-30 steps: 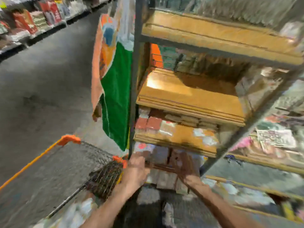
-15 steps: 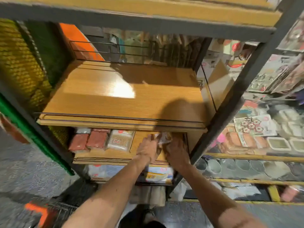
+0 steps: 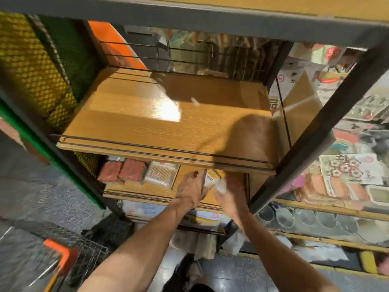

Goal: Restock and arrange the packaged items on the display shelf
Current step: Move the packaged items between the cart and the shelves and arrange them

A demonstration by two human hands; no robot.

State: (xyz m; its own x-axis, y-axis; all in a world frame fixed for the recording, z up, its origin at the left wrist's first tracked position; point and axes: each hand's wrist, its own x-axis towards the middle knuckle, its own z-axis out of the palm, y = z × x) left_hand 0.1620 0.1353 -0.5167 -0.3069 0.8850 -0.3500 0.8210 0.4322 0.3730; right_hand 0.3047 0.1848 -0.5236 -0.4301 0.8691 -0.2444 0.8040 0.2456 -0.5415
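A store aisle is seen, with a dark-framed display shelf (image 3: pixel 328 114) of wooden boards. On its lower board (image 3: pixel 151 191), reddish packets (image 3: pixel 132 170) and a clear packet (image 3: pixel 161 173) are lined up at the left. A small wrapped packet (image 3: pixel 212 178) is held over the right part of that board, gripped at its left by the left hand (image 3: pixel 192 190) and pinched at its near end by the right hand (image 3: pixel 231 193). With its long axis seemingly front to back and the row to its left, placement beside the clear packet is judged likely.
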